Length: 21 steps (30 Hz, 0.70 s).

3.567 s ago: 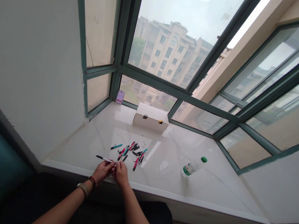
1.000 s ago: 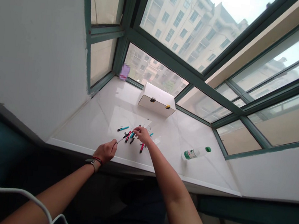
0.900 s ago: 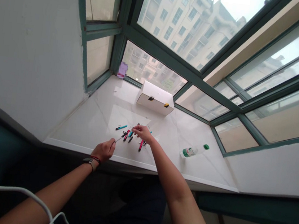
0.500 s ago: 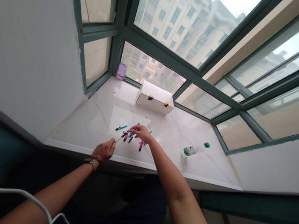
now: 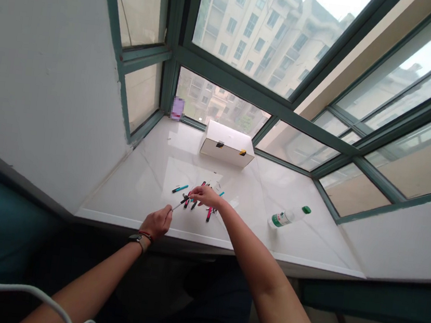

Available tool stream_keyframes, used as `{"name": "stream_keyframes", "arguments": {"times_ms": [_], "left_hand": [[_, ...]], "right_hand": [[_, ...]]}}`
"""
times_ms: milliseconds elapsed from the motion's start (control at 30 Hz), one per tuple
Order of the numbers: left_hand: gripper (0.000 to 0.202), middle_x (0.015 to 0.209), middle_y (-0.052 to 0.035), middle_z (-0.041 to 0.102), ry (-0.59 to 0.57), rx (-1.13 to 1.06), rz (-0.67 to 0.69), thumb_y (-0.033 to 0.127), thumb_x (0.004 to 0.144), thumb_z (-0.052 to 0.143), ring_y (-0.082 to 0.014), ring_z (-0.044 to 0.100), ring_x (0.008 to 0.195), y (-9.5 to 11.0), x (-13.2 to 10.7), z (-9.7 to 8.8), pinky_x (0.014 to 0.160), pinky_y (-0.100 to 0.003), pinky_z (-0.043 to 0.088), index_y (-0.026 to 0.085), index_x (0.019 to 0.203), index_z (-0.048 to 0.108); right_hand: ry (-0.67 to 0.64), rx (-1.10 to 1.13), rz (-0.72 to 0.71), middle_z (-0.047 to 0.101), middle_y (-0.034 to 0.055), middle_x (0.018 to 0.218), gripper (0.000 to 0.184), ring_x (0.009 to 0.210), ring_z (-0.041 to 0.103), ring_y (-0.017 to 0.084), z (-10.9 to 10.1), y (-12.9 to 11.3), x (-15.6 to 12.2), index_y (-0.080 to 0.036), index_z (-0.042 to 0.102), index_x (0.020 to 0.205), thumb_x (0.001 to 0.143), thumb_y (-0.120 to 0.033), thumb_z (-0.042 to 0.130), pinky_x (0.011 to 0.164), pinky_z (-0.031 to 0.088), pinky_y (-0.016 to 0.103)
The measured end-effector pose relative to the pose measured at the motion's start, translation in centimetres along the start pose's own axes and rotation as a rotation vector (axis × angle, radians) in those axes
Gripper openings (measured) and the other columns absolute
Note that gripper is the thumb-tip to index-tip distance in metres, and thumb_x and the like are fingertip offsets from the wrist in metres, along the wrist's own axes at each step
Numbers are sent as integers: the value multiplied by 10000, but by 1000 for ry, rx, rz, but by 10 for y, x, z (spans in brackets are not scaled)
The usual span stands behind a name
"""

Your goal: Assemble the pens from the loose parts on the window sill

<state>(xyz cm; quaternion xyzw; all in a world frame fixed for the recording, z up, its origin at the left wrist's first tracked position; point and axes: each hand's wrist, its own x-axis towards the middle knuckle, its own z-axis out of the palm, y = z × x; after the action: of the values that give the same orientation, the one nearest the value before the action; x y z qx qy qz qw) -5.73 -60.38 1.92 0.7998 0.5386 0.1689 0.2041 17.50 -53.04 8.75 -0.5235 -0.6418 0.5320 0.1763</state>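
Observation:
My left hand, with a watch on the wrist, is closed on the near end of a thin greyish rod. The rod points up and to the right, with a dark piece at its far end. My right hand reaches over the counter, its thumb and fingers pinched at that far end. Whatever sits between those fingertips is too small to make out. Around and under my right hand lie pens or pen parts, among them a blue and black pen and a red and black one.
A white box with black and yellow tabs stands at the back against the window. To the right, a clear bottle with a green cap appears tilted. A blurred purple item is in the far left corner. The white counter's front edge runs below my hands.
The view has shifted slightly, so everything sits a little further right and lower. Both hands keep nearly the same pose over the pen parts, my left still gripping the rod.

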Motion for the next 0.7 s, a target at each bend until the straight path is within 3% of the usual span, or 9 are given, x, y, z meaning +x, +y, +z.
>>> {"name": "stream_keyframes", "arguments": {"times_ms": [267,567,700], "left_hand": [[269,781,-32,644,16,10,13,335,962,256,-183,606,688,0,-1,2,601,-275,313,224,936,499],[257,788,-20,640,30,-44,80,332,965,245,-178,619,721,-3,-1,5,606,-267,329,235,912,477],[254,789,-23,643,39,-55,89,325,961,250,-182,626,722,-5,-2,8,606,-269,349,237,939,487]], "right_hand": [[-20,-214,65,633,2,717,111,642,585,119,10,3,7,-187,520,889,913,-287,480,528,454,192],[132,-515,12,495,-8,506,462,542,488,112,19,-12,-6,-168,471,553,934,-422,410,562,321,226],[64,-471,-20,596,-5,613,370,590,532,114,15,-14,-11,-177,554,722,960,-400,379,601,352,217]]}}
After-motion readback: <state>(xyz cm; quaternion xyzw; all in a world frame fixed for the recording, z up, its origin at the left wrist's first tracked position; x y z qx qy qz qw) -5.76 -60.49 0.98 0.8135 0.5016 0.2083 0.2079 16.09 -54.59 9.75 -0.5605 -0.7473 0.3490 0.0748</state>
